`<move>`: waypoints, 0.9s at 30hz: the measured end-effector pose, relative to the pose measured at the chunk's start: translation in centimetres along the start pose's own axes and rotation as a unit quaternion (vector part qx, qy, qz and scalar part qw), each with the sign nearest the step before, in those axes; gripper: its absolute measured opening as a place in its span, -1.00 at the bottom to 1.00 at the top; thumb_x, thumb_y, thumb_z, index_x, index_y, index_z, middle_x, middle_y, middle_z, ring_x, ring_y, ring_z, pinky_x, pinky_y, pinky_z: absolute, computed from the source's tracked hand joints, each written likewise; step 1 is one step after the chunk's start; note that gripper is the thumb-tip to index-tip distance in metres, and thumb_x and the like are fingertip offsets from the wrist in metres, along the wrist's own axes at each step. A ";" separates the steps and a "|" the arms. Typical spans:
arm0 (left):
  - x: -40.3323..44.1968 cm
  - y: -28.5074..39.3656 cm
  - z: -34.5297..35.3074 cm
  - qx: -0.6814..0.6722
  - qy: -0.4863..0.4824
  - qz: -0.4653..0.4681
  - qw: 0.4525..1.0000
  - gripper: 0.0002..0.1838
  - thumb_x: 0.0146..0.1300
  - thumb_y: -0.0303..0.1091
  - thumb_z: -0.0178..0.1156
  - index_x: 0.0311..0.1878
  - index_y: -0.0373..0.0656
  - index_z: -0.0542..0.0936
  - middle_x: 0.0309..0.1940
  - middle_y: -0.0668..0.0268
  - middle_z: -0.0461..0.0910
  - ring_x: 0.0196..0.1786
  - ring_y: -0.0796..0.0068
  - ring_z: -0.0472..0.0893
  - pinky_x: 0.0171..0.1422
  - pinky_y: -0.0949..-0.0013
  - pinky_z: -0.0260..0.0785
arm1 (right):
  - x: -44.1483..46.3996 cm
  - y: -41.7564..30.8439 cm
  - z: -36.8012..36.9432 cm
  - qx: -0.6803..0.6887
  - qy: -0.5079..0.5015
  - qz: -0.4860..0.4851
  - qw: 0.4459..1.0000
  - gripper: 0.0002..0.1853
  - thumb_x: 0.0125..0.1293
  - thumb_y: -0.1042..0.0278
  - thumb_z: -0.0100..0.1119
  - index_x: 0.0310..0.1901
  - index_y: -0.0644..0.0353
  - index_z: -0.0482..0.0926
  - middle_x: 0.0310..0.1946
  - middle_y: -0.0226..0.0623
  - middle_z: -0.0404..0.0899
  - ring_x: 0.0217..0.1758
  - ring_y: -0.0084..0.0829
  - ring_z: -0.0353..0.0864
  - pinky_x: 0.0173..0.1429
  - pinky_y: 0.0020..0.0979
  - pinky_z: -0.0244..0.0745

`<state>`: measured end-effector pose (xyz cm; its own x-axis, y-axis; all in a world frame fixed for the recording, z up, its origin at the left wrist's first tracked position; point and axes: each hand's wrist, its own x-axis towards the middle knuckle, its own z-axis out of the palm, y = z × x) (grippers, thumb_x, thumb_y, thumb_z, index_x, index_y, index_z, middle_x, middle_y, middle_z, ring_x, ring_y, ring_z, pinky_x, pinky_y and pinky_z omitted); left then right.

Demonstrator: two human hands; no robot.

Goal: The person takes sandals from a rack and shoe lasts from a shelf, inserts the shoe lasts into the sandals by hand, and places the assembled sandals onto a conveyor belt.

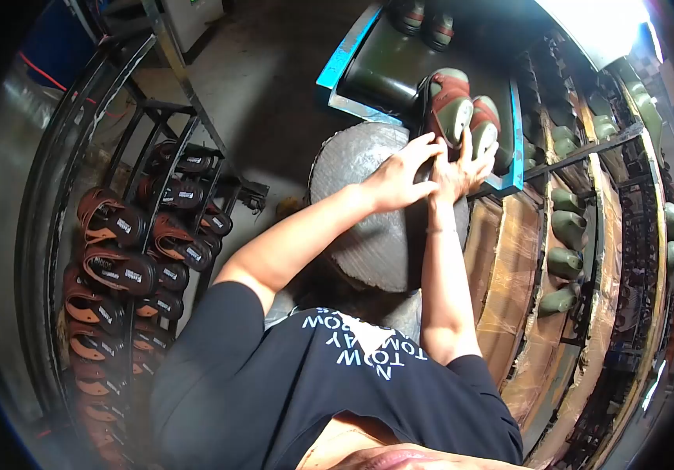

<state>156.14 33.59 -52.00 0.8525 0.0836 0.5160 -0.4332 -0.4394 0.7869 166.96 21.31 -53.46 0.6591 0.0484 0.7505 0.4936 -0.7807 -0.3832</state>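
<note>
Two brown sandals, one at left (447, 103) and one at right (484, 121), are fitted on green lasts at the near edge of a dark belt (384, 66) in a blue frame. My right hand (461, 168) is round their near ends, one finger stretched up between the lasts; the exact contact is partly hidden. Just left of it, my left hand (406, 174) has its thumb and fingers apart, fingertips close to the right hand, with nothing visible in it. Below both hands stands a round grey block (360, 168).
On the left, a metal rack (137, 94) carries several brown sandals (114, 219). Shelves on the right hold several green lasts (564, 262). Another pair of shoes (439, 31) sits farther back on the belt. A bright lamp housing (599, 27) hangs at upper right.
</note>
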 end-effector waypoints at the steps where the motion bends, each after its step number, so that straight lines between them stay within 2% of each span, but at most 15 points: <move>1: -0.7 1.4 -1.7 -0.024 0.020 0.009 0.999 -0.32 0.14 -0.41 0.44 0.37 -0.20 0.49 0.51 -0.11 0.33 0.55 -0.07 0.34 0.62 0.06 0.22 | 1.2 0.0 2.5 -0.005 0.007 0.018 1.000 -0.37 0.10 0.00 0.57 0.26 -0.16 0.68 0.57 0.12 0.14 0.60 0.22 0.08 0.61 0.16 0.04; 3: -3.3 2.4 -4.7 -0.008 0.059 0.000 0.998 -0.43 0.17 -0.44 0.44 0.28 -0.24 0.57 0.43 -0.06 0.45 0.50 -0.03 0.43 0.56 0.08 0.29 | 4.2 1.3 7.1 -0.024 0.045 -0.001 0.999 -0.38 0.13 -0.08 0.52 0.26 -0.19 0.68 0.58 0.04 0.15 0.57 0.27 0.08 0.58 0.22 0.06; 5: -6.9 2.8 -8.3 0.038 0.110 -0.031 0.993 -0.51 0.19 -0.51 0.41 0.22 -0.26 0.60 0.31 0.01 0.57 0.38 0.08 0.57 0.46 0.17 0.40 | 8.4 1.8 9.2 -0.064 0.054 -0.019 0.996 -0.45 0.11 -0.18 0.47 0.15 -0.26 0.72 0.43 -0.12 0.37 0.34 0.22 0.30 0.38 0.30 0.25; 8: -13.9 1.0 -12.7 0.054 0.213 -0.170 0.961 -0.57 0.28 -0.48 0.36 0.21 -0.26 0.59 0.17 0.05 0.66 0.21 0.13 0.68 0.33 0.20 0.52 | 13.8 6.4 16.3 -0.122 0.024 0.024 0.992 -0.42 0.08 -0.42 0.40 0.13 -0.45 0.72 0.30 -0.31 0.49 0.28 0.24 0.38 0.20 0.39 0.39; 10: -18.8 -0.5 -15.0 0.016 0.300 -0.278 0.913 -0.57 0.37 -0.51 0.32 0.28 -0.32 0.54 0.17 0.17 0.66 0.21 0.38 0.66 0.31 0.30 0.51 | 18.1 12.5 20.6 -0.039 -0.014 -0.070 0.997 -0.43 0.11 -0.45 0.37 0.16 -0.52 0.73 0.13 -0.25 0.62 0.11 0.09 0.61 0.19 0.02 0.58; 11: -21.2 -2.6 -15.7 0.017 0.390 -0.280 0.877 -0.56 0.32 -0.47 0.35 0.23 -0.38 0.53 0.07 0.06 0.70 0.12 0.30 0.72 0.23 0.25 0.58 | 20.6 16.1 23.0 -0.073 -0.043 -0.102 0.991 -0.39 0.21 -0.41 0.33 0.17 -0.24 0.76 0.13 -0.14 0.67 0.17 0.04 0.64 0.23 -0.11 0.59; 13: -25.6 -6.6 -17.2 0.047 0.476 -0.343 0.809 -0.43 0.29 -0.37 0.41 0.29 -0.40 0.48 0.09 0.00 0.68 0.07 0.29 0.72 0.20 0.26 0.59 | 20.9 16.0 21.5 -0.020 -0.062 -0.098 0.993 -0.42 0.33 -0.16 0.36 0.16 0.16 0.73 0.15 -0.05 0.68 0.26 0.00 0.62 0.36 -0.15 0.49; 16: -30.7 -13.2 -19.3 0.094 0.499 -0.498 0.703 -0.17 0.18 -0.16 0.51 0.40 -0.43 0.39 0.19 -0.08 0.62 0.14 0.19 0.68 0.24 0.24 0.54 | 14.9 11.7 13.7 0.114 -0.137 -0.117 0.977 -0.37 0.45 -0.17 0.23 0.21 0.30 0.67 0.29 0.01 0.60 0.40 -0.10 0.54 0.50 -0.22 0.36; 19: -31.6 -19.3 -21.1 0.243 0.511 -0.557 0.608 -0.06 0.10 0.04 0.53 0.38 -0.44 0.41 0.28 -0.23 0.54 0.39 -0.03 0.52 0.49 0.10 0.33 | 8.0 11.9 6.9 0.198 -0.243 -0.057 0.948 -0.59 0.53 0.20 0.22 0.23 0.32 0.65 0.32 -0.05 0.58 0.41 -0.24 0.51 0.56 -0.28 0.27; 21: -32.2 -23.7 -24.0 0.174 0.529 -0.554 0.619 -0.09 0.11 0.02 0.52 0.37 -0.43 0.43 0.32 -0.21 0.52 0.41 -0.03 0.50 0.50 0.12 0.32 | 5.0 12.2 1.5 0.195 -0.295 -0.028 0.935 -0.66 0.54 0.29 0.21 0.18 0.33 0.67 0.33 -0.08 0.58 0.36 -0.28 0.55 0.47 -0.31 0.38; 22: -33.9 -29.0 -25.3 0.258 0.552 -0.524 0.595 -0.09 0.10 0.06 0.53 0.35 -0.41 0.45 0.32 -0.18 0.52 0.41 -0.04 0.50 0.51 0.12 0.33 | 3.9 11.6 -1.3 0.186 -0.309 0.012 0.933 -0.67 0.53 0.32 0.21 0.18 0.36 0.66 0.30 -0.07 0.60 0.32 -0.29 0.58 0.46 -0.33 0.39; 24: -31.6 -28.4 -28.7 0.246 0.531 -0.587 0.560 -0.05 0.11 0.13 0.51 0.39 -0.38 0.43 0.42 -0.19 0.42 0.45 -0.08 0.44 0.55 0.06 0.28 | 1.6 14.7 -4.5 0.255 -0.298 0.139 0.909 -0.62 0.56 0.27 0.19 0.21 0.40 0.62 0.20 -0.12 0.65 0.18 -0.31 0.64 0.31 -0.35 0.54; 25: -32.4 -32.4 -29.6 0.321 0.558 -0.591 0.486 0.11 0.05 0.24 0.52 0.44 -0.42 0.33 0.44 -0.26 0.36 0.47 -0.15 0.41 0.57 0.03 0.26 | 1.1 18.7 -5.9 0.234 -0.319 0.150 0.906 -0.61 0.56 0.24 0.19 0.21 0.39 0.62 0.11 -0.18 0.68 0.13 -0.36 0.64 0.27 -0.35 0.59; 26: -30.6 -30.2 -30.7 0.244 0.616 -0.562 0.495 0.35 -0.03 0.26 0.56 0.56 -0.48 0.04 0.51 -0.37 0.17 0.49 -0.24 0.36 0.59 -0.05 0.23 | 0.7 17.3 -8.4 0.206 -0.324 0.196 0.902 -0.63 0.56 0.23 0.19 0.17 0.37 0.65 0.04 -0.22 0.69 0.07 -0.39 0.66 0.24 -0.35 0.62; 27: -30.8 -30.9 -32.6 0.191 0.602 -0.594 0.498 0.38 -0.08 0.31 0.56 0.55 -0.46 0.06 0.53 -0.40 0.11 0.54 -0.24 0.30 0.56 -0.08 0.27 | -0.4 18.2 -9.7 0.219 -0.296 0.196 0.909 -0.68 0.55 0.25 0.23 0.11 0.34 0.68 -0.06 -0.25 0.72 -0.15 -0.49 0.69 -0.04 -0.48 0.64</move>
<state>133.72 73.73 -81.17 -0.4533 0.8617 -0.2281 0.4508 0.4423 0.7753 170.20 1.07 -55.51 0.9589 0.2483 0.1375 0.2473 -0.4935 -0.8338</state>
